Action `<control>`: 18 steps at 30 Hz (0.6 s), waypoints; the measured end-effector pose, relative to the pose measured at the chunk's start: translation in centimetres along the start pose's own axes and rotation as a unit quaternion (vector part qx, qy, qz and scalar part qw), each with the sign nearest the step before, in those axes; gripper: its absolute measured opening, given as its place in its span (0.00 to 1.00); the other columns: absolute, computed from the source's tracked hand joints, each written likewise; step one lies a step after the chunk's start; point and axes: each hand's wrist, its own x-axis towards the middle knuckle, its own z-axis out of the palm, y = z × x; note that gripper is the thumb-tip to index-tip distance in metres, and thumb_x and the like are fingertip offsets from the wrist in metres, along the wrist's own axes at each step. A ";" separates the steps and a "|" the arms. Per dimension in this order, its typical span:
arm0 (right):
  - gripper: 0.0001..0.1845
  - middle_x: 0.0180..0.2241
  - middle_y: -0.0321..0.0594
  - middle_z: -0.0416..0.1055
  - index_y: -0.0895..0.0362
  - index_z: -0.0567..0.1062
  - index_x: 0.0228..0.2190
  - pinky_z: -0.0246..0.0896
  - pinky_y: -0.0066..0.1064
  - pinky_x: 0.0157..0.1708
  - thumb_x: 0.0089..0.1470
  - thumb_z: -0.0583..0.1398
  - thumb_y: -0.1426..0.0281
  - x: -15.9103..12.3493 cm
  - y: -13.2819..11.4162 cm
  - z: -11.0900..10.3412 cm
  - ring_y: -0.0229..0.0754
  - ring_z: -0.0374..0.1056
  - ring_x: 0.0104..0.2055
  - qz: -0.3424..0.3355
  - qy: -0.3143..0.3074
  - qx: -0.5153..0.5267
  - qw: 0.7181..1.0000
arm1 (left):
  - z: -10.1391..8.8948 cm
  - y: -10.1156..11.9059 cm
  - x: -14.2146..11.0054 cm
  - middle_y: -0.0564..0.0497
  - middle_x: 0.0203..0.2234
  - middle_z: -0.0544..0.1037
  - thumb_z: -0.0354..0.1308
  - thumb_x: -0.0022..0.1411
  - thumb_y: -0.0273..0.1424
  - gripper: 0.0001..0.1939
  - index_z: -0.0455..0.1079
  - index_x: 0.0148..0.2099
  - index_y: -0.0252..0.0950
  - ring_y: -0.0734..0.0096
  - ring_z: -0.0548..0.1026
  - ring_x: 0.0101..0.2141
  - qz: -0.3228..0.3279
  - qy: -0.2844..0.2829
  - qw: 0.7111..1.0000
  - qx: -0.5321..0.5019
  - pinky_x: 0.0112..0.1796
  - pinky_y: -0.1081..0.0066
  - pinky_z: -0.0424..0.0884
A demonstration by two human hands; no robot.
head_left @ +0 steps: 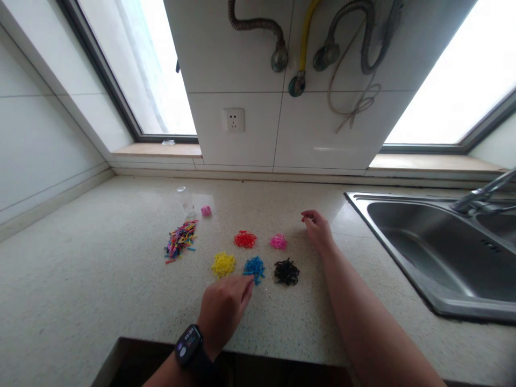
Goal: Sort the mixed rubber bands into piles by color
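Observation:
My left hand (226, 302), with a black watch (189, 345) on the wrist, has its fingers drawn together at the near edge of a pile of blue rubber bands (253, 266). Whatever those fingertips hold is hidden. To the right of a small pink pile (278, 241), my right hand (318, 230) is closed with curled fingers; what they hold, if anything, is too small to name. Red bands (245, 239), yellow bands (223, 264) and black bands (287, 272) lie in separate heaps. Farther left is a mixed-colour heap (181, 240).
A clear plastic container (187, 205) and a pink piece (206, 210) are behind the mixed heap. The sink (407, 279) with its faucet (479, 196) is set into the speckled counter (121, 269) at right. A tiled wall with hoses stands behind.

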 end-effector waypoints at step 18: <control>0.12 0.30 0.39 0.74 0.53 0.75 0.37 0.58 0.32 0.27 0.50 0.56 0.66 0.2 -0.1 -0.3 0.42 0.66 0.27 0.004 -0.014 -0.020 1.000 | 1.0 -2.6 0.0 0.57 0.14 0.66 0.45 0.73 0.28 0.13 0.68 0.37 0.39 0.72 0.62 0.15 0.381 -0.080 0.920 -0.048 0.17 0.68 0.47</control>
